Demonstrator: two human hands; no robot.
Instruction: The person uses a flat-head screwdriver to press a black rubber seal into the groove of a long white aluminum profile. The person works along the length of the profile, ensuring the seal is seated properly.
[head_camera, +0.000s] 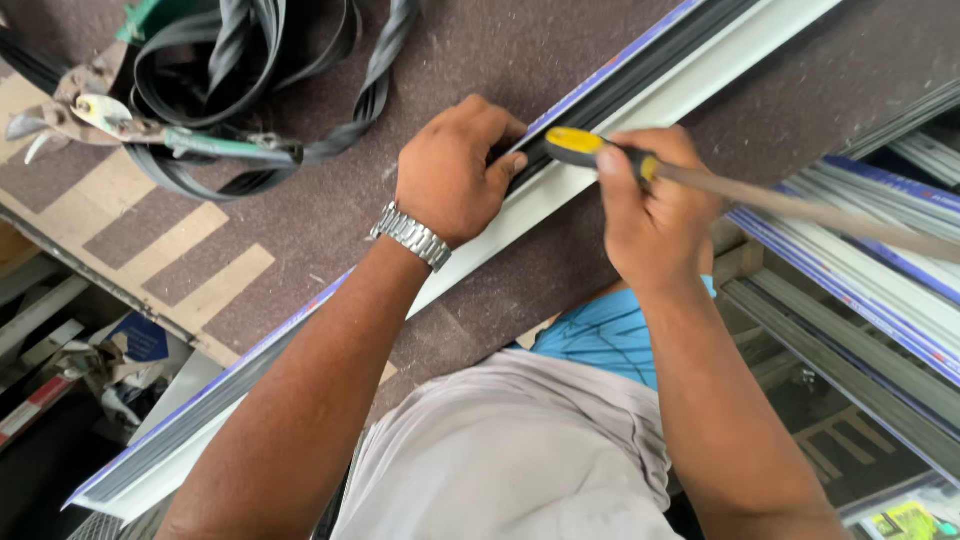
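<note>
now the white window profile (600, 165) lies slantwise across the brown counter (330, 215); the left hand (455, 170) presses closed on its black groove, the right hand (650, 205) beside it grips a yellow-handled tool (590, 148). green-handled snips (130, 125) and coiled black gasket (300, 60) lie beyond the profile.

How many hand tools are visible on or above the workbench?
2. A screwdriver with a yellow-black handle is in the right hand, beside the left hand on the white window profile. Green-handled snips lie at upper left on black rubber strips. Others may be hidden.

Left hand (455, 170) on white profile (560, 190) — right hand (650, 205) holds screwdriver (600, 150).
</note>
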